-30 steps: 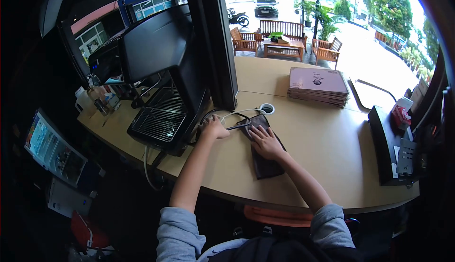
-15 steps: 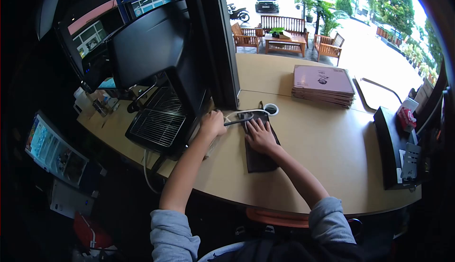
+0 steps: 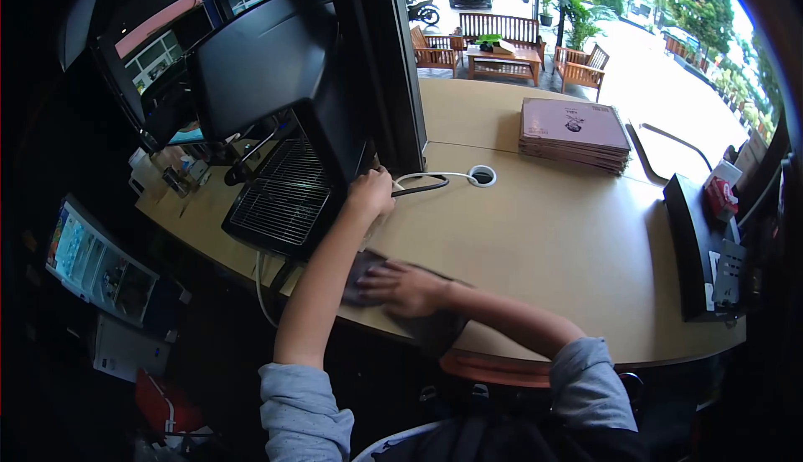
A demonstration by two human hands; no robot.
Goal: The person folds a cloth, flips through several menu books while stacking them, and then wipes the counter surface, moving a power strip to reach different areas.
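My left hand (image 3: 370, 192) is closed round cables (image 3: 434, 179) beside the black pillar and the black machine. The white cable runs from it to a round cable hole (image 3: 482, 176) in the tabletop. My right hand (image 3: 403, 287) lies flat with fingers spread on a dark cloth (image 3: 439, 328) at the table's front edge, slightly blurred. Part of the cloth hangs over the edge.
A black machine with a wire rack (image 3: 288, 190) stands on the left. A stack of menus (image 3: 575, 134) lies at the back right of the table (image 3: 552, 253). At the right edge is a black box (image 3: 687, 249) with a tissue pack (image 3: 720, 198).
My right hand and the cloth have moved from beside the cable hole down and left to the front edge. My left hand has shifted slightly up, still at the cables.
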